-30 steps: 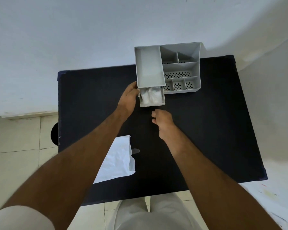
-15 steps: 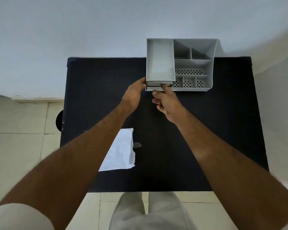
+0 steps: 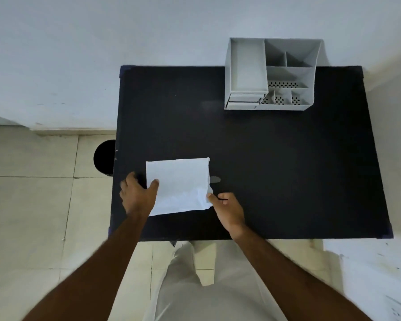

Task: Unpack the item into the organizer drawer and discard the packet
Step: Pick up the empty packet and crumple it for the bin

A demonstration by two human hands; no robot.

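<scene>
A white packet [image 3: 180, 185] lies flat on the black table [image 3: 276, 158] near its front left. My left hand [image 3: 138, 196] grips the packet's left edge, thumb on top. My right hand [image 3: 228, 210] pinches its torn right corner between thumb and forefinger. The grey organizer [image 3: 272, 74] stands at the table's back, right of centre. Its small drawer [image 3: 243, 101], at the front left under the tray section, is pushed in. The item inside is hidden.
A small dark scrap [image 3: 214, 180] lies on the table just right of the packet. A round black bin [image 3: 104, 157] stands on the tiled floor beside the table's left edge. A white wall runs behind the table.
The drawer, open with white contents a second ago, has been pushed in. Both hands left the organizer and came back to the packet, which now sits turned and held at both sides.
</scene>
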